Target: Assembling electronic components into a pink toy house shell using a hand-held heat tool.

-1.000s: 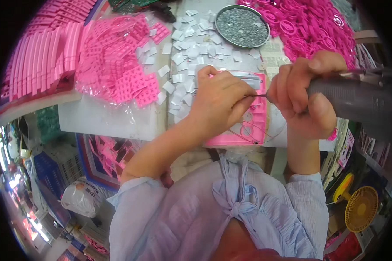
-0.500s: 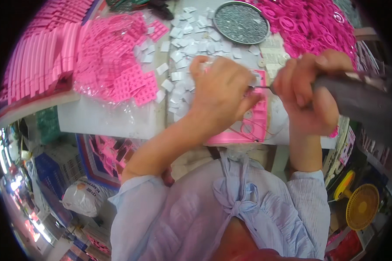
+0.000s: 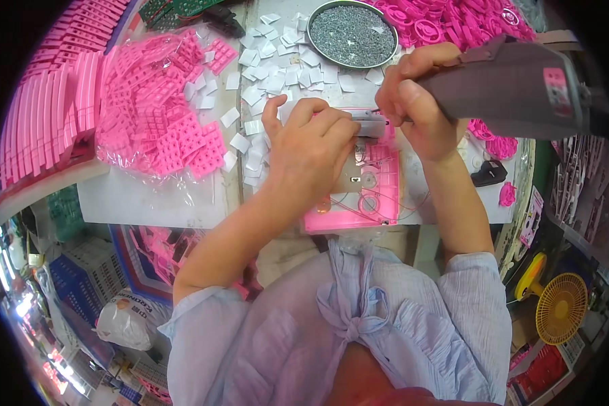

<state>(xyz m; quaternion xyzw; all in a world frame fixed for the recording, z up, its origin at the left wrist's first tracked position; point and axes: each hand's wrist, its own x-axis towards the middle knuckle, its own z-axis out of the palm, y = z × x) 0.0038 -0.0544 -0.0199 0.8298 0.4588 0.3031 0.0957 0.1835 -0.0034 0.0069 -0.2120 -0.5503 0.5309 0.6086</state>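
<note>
My right hand [image 3: 423, 101] is wrapped round a dark grey electric screwdriver [image 3: 501, 88], held nearly level with its bit end toward the left. Below it on the table lies a pink plastic casing [image 3: 386, 172] with round recesses and thin wires. My left hand [image 3: 311, 149] rests over the casing's left side, its fingers bent against a silvery curved part [image 3: 370, 126] at the far end. A flat metal plate [image 3: 350, 177] shows inside the casing, partly under my left hand. The screwdriver's tip is close to the silvery part; whether they touch I cannot tell.
A round dish of small grey metal pieces [image 3: 352, 34] stands at the far side, beside pink ring-shaped parts [image 3: 446, 20]. White square pieces [image 3: 271, 81] lie scattered left of the casing. Bagged pink keypads [image 3: 162, 101] and stacked pink strips [image 3: 47, 115] fill the left.
My right hand has drawn the screwdriver up and away from the casing. My left hand has shifted slightly, uncovering the silvery part and the plate. The whole view has moved a little.
</note>
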